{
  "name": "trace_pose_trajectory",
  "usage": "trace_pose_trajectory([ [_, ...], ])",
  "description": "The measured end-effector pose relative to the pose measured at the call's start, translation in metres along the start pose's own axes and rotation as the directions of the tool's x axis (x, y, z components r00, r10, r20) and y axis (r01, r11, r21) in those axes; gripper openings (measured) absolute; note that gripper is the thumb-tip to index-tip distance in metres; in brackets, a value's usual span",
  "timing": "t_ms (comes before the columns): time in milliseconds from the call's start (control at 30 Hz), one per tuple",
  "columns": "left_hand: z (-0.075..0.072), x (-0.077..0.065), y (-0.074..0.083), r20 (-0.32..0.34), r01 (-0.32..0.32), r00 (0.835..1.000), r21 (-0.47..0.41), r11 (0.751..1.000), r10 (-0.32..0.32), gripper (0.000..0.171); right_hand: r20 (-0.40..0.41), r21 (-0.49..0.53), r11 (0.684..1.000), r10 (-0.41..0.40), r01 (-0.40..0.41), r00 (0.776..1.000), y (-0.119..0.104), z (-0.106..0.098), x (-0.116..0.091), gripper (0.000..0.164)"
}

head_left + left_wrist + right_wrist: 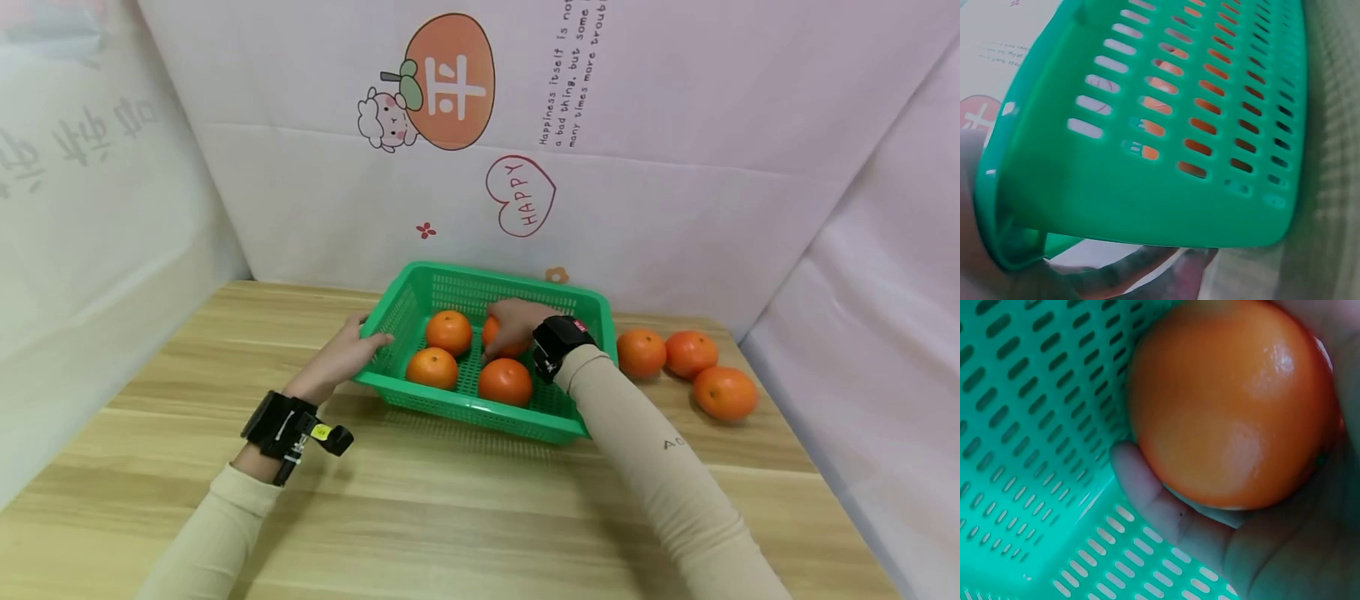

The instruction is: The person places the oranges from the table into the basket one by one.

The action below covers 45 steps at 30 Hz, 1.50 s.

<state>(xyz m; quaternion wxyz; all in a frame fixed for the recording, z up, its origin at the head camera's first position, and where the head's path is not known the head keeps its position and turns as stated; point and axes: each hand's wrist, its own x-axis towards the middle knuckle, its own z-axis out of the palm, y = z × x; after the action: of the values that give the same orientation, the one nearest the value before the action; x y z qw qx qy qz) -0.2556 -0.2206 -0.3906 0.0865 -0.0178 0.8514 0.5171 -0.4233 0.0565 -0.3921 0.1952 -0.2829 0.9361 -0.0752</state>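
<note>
A green plastic basket (480,410) with slotted walls stands on the table. My left hand (341,354) grips its left rim, thumb over the edge; in the left wrist view the fingers (1125,272) show past that edge. Inside the basket, my right hand (517,321) holds an orange (492,332), partly hidden by the hand in the head view. Close up in the right wrist view, this orange (1235,406) is smooth and glossy, with fingers curled around it. Three more oranges lie in the basket: back left (448,333), front left (432,368) and front middle (506,382).
To the right of the basket, three oranges lie on the wooden table (450,517): one by the basket wall (641,353), one behind (691,354) and one nearer the right edge (725,393). A white printed cloth (675,233) hangs behind the table.
</note>
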Motion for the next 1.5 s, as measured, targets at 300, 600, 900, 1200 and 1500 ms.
trace_pose_trajectory([
  [300, -0.013, 0.004, 0.006, 0.075, 0.022, 0.997, 0.043, 0.999, -0.025, 0.06, 0.0, -0.002, 1.0, 0.029, -0.029, 1.0, -0.008, 0.003, -0.001, 0.104],
  [600, -0.033, -0.008, 0.012, 0.135, 0.019, 0.99, 0.173, 0.985, -0.043, 0.06, -0.017, 0.009, 1.0, -0.016, 0.016, 1.0, -0.014, 0.003, -0.003, 0.092],
  [900, -0.022, -0.007, 0.009, 0.117, 0.017, 0.993, 0.009, 1.0, -0.018, 0.065, -0.021, -0.036, 0.996, -0.086, 0.085, 0.996, -0.023, 0.003, -0.01, 0.077],
  [1200, -0.01, -0.004, 0.002, 0.042, -0.034, 0.998, -0.1, 0.994, 0.039, 0.062, -0.014, -0.037, 0.997, -0.072, 0.071, 0.997, -0.023, 0.001, -0.01, 0.074],
  [1500, -0.004, -0.003, 0.0, -0.005, -0.004, 1.0, -0.061, 0.998, 0.003, 0.053, -0.002, -0.045, 0.996, -0.075, 0.075, 0.997, -0.024, 0.0, -0.022, 0.076],
])
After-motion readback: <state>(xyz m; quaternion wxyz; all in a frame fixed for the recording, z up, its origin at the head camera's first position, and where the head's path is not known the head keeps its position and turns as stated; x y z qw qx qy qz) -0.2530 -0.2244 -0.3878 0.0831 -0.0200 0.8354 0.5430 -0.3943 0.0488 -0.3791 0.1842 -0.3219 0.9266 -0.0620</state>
